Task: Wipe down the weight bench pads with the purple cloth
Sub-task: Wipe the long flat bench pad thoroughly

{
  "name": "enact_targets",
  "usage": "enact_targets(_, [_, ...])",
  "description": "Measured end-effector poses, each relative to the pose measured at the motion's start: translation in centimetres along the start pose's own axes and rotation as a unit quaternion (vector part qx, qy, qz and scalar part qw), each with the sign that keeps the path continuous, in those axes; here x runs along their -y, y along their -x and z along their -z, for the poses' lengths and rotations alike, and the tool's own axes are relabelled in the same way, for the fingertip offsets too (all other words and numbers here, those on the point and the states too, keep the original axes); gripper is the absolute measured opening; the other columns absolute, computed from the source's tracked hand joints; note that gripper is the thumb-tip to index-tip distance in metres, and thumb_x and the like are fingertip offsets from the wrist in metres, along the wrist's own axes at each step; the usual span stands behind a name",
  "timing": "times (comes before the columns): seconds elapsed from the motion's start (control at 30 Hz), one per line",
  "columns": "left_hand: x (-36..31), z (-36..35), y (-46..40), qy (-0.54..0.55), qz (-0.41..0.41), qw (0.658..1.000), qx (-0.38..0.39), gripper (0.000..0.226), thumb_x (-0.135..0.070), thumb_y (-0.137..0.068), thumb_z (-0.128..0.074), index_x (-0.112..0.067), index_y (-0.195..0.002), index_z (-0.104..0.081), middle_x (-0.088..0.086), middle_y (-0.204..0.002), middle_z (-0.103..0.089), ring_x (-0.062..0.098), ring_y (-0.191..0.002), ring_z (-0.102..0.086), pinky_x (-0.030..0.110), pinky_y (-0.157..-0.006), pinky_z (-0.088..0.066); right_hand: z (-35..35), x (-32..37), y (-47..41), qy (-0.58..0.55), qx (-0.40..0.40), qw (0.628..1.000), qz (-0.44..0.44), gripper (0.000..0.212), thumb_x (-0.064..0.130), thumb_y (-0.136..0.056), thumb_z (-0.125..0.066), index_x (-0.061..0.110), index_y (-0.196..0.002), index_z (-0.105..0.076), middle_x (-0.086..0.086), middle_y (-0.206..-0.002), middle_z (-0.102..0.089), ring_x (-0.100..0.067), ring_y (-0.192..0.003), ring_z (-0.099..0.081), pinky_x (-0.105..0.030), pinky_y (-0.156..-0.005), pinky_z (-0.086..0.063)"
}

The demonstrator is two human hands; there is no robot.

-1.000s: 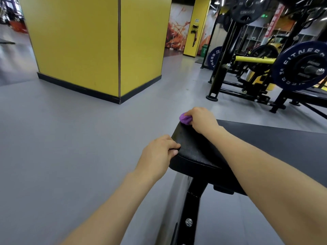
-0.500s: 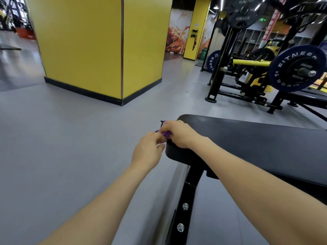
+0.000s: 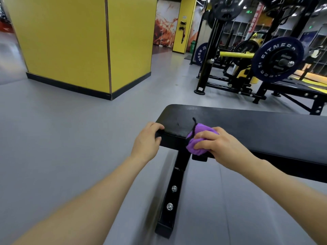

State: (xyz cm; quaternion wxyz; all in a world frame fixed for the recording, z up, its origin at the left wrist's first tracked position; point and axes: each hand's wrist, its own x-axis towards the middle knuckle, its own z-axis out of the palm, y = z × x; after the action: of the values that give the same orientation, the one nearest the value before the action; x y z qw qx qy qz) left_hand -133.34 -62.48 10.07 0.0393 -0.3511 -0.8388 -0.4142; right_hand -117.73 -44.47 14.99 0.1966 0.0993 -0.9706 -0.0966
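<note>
Head view: "FITNESS" lettering is read on the dark blue weight plate [image 3: 277, 59] at upper right; bunched purple cloth [image 3: 198, 138] is gripped by the right hand [image 3: 219, 147] on the front edge of the smooth black bench pad [image 3: 247, 124] at centre; the pad's corner is clasped by the left hand [image 3: 146, 140], fingers curled over it

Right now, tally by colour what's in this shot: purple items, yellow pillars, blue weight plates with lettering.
Purple: 1, the cloth under the right hand on the bench pad
Yellow pillars: 2, near and far
Blue lettered plates: 2, big and small
Total: 5
</note>
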Motion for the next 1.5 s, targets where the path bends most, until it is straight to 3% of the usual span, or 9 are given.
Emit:
enact_targets(0.1, [0.4,0.3,-0.4,0.006,-0.007,1.0,0.003,0.033,-0.004,-0.089,-0.052,-0.018,-0.118,-0.06,-0.002,-0.121,-0.056,0.016,-0.11,-0.054,0.021,-0.092,-0.04,-0.6,0.7,-0.4,0.046,-0.015,0.999,0.019,0.036,-0.008,-0.066,-0.066,0.021,-0.088,-0.07,0.003,-0.102,-0.068,-0.038,-0.075,-0.058,-0.037,-0.042,-0.051])
enact_targets(0.17, [0.4,0.3,-0.6,0.006,-0.02,1.0,0.004,0.034,-0.001,-0.088,-0.052,-0.016,-0.117,-0.061,0.0,-0.12,-0.057,0.017,-0.11,-0.054,0.025,-0.095,-0.042,-1.3,2.5,-2.9,0.073,-0.02,0.996,0.038,0.025,0.004,-0.07,-0.062,0.022,-0.084,-0.071,0.003,-0.096,-0.068,-0.037,-0.073,-0.06,-0.028,-0.038,-0.046])
enact_targets(0.37, [0.8,0.1,-0.4,-0.009,-0.039,0.999,-0.005,0.033,0.001,-0.087,-0.051,-0.014,-0.114,-0.062,0.004,-0.115,-0.06,0.023,-0.107,-0.056,0.024,-0.085,-0.04,-2.5,5.1,-5.9,0.163,-0.045,0.982,0.086,0.021,0.008,-0.072,-0.058,0.023,-0.069,-0.072,0.005,-0.079,-0.067,-0.027,-0.06,-0.06,-0.022,-0.049,-0.026])
enact_targets(0.53, [0.1,-0.7,0.3,-0.04,-0.041,0.997,-0.042,0.03,-0.008,-0.091,-0.053,-0.013,-0.121,-0.058,0.0,-0.119,-0.054,0.019,-0.109,-0.051,0.018,-0.081,-0.031,0.0,1.1,4.0,0.147,-0.033,0.988,0.031,0.048,0.027,-0.105,-0.027,0.012,-0.091,-0.071,0.004,-0.096,-0.067,-0.03,-0.091,-0.064,-0.025,-0.089,-0.043])
enact_targets(0.7, [0.1,-0.7,0.7,-0.046,-0.051,0.997,-0.046,0.031,-0.007,-0.091,-0.054,-0.013,-0.121,-0.058,0.001,-0.119,-0.054,0.02,-0.109,-0.052,0.02,-0.084,-0.034,-0.8,0.4,5.0,0.257,-0.098,0.959,0.072,0.031,0.006,-0.099,-0.046,0.008,-0.08,-0.071,-0.001,-0.083,-0.066,-0.037,-0.082,-0.065,-0.039,-0.083,-0.053])
enact_targets(0.93, [-0.4,-0.7,0.7,-0.074,-0.055,0.995,-0.028,0.035,-0.007,-0.09,-0.055,-0.012,-0.124,-0.056,0.004,-0.122,-0.054,0.026,-0.109,-0.054,0.032,-0.088,-0.042,-4.7,3.5,-2.7,0.205,-0.133,0.964,0.105,0.032,0.005,-0.092,-0.047,0.012,-0.07,-0.069,-0.001,-0.078,-0.063,-0.033,-0.073,-0.061,-0.039,-0.068,-0.053])
enact_targets(1.13, [-3.0,-2.0,0.9,-0.088,-0.108,0.99,-0.033,0.028,-0.01,-0.09,-0.053,-0.016,-0.117,-0.06,-0.001,-0.117,-0.055,0.024,-0.109,-0.052,0.041,-0.085,-0.049,-0.1,-1.2,6.8,0.25,-0.095,0.96,0.081,0.02,0.008,-0.093,-0.055,0.017,-0.081,-0.069,0.003,-0.091,-0.068,-0.035,-0.085,-0.064,-0.034,-0.075,-0.054])
enact_targets(1.4, [-9.0,-5.5,1.8,-0.063,-0.215,0.974,-0.013,0.027,-0.005,-0.089,-0.053,-0.014,-0.113,-0.063,0.0,-0.114,-0.057,0.021,-0.104,-0.054,0.033,-0.08,-0.049,4.7,-4.4,15.7,0.338,-0.087,0.937,0.016,0.054,0.003,-0.102,-0.027,0.016,-0.082,-0.075,-0.002,-0.099,-0.072,-0.032,-0.085,-0.067,-0.031,-0.081,-0.053])
enact_targets(1.5, [-10.7,-6.3,2.2,-0.05,-0.233,0.971,-0.011,0.026,-0.009,-0.089,-0.057,-0.016,-0.112,-0.063,-0.002,-0.113,-0.058,0.019,-0.105,-0.054,0.029,-0.077,-0.047,5.8,-4.7,18.2,0.375,-0.081,0.923,-0.025,0.043,-0.007,-0.091,-0.039,0.018,-0.086,-0.074,-0.003,-0.1,-0.071,-0.034,-0.089,-0.055,-0.028,-0.08,-0.041])
